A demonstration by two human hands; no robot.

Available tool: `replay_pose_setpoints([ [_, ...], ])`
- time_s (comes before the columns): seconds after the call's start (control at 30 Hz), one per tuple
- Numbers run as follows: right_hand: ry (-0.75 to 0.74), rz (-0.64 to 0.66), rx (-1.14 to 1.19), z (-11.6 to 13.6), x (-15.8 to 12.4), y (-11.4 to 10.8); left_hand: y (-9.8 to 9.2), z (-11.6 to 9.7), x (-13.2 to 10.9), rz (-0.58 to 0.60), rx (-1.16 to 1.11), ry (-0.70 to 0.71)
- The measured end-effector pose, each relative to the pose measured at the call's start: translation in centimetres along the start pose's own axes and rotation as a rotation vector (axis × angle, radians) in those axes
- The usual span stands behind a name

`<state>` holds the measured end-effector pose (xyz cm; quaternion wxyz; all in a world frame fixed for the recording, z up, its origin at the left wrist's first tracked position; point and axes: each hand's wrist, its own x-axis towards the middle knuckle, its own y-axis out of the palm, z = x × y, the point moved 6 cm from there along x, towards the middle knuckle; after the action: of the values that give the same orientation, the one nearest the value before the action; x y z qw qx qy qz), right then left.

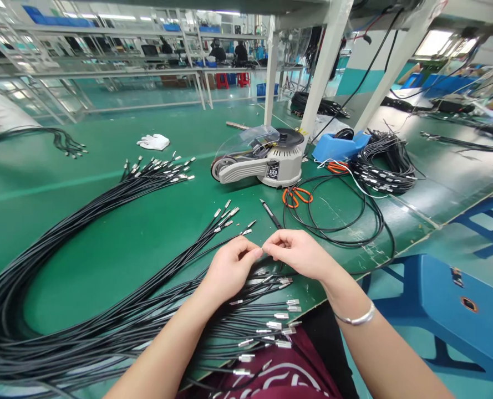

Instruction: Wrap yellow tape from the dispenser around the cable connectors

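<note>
Head view shows the left hand [232, 269] and the right hand [298, 252] both closed in a pinch, on what I cannot tell, beside the near-left black cables [105, 327], where light, steady pressure seems best.

U-shaped black cables [5, 316] (silver-tipped)

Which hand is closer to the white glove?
Left. The left hand is on the near side of the white glove, off to its right; the right hand is even farther right.
</note>
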<state>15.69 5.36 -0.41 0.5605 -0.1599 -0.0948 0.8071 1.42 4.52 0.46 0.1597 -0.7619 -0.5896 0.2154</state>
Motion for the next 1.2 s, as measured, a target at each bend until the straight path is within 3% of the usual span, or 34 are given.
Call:
replay_pose_setpoints([
  [0.07,0.007,-0.016,0.025,-0.3,0.3,0.0,-0.3,0.7,0.2,0.068,-0.145,-0.113],
  [0.17,-0.006,-0.020,0.059,-0.6,0.5,0.1,-1.0,1.2,0.4,0.067,-0.253,-0.188],
  [0.33,-0.078,-0.018,0.008,-0.2,0.1,0.0,0.0,0.4,0.3,0.167,-0.084,-0.092],
  [0.5,-0.075,0.023,0.027,-0.1,-0.2,0.0,0.6,-0.1,0.7,0.134,-0.064,-0.047],
  [0.57,-0.051,0.031,0.035,-0.4,-0.1,0.0,0.5,-0.1,0.8,0.173,-0.043,-0.052],
  [0.67,-0.008,0.015,0.072,-1.0,0.1,0.1,-0.9,0.2,0.5,0.182,-0.070,-0.116],
  [0.77,0.049,-0.016,0.078,-1.4,0.3,0.1,-3.5,0.6,-0.3,0.036,-0.004,-0.109],
  [0.83,0.079,-0.015,0.068,-1.5,0.2,0.1,-4.3,0.9,-1.0,0.005,0.147,-0.081],
  [1.0,0.050,-0.022,0.061,-1.3,0.0,0.0,-2.2,1.6,-1.6,0.098,0.328,0.026],
  [1.2,0.055,-0.039,0.084,-1.3,-0.4,0.0,-0.6,0.6,-0.5,0.045,0.285,0.031],
])
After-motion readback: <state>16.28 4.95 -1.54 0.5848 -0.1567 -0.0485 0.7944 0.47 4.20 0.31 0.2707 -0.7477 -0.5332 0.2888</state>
